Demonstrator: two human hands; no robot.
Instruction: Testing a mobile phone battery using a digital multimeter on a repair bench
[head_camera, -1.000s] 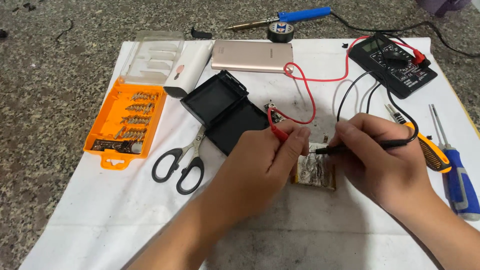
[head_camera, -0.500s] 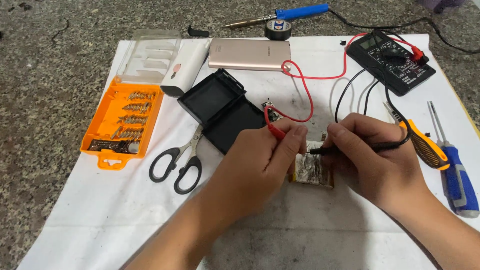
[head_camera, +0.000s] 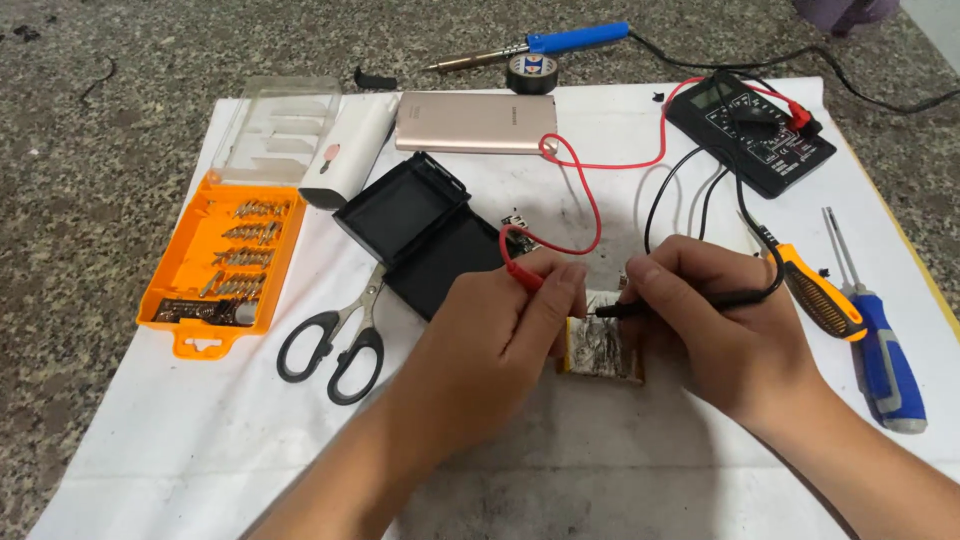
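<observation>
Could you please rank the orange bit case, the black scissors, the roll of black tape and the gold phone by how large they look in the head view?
1. Orange bit case
2. Gold phone, though it lies farther from the camera, so this ranking is unsure
3. Black scissors
4. Roll of black tape

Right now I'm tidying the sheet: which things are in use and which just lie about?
In use:
left hand with red probe
right hand with black probe
silver foil pack
black multimeter

Lying about:
scissors
orange bit case
gold power bank
soldering iron
two screwdrivers
</observation>
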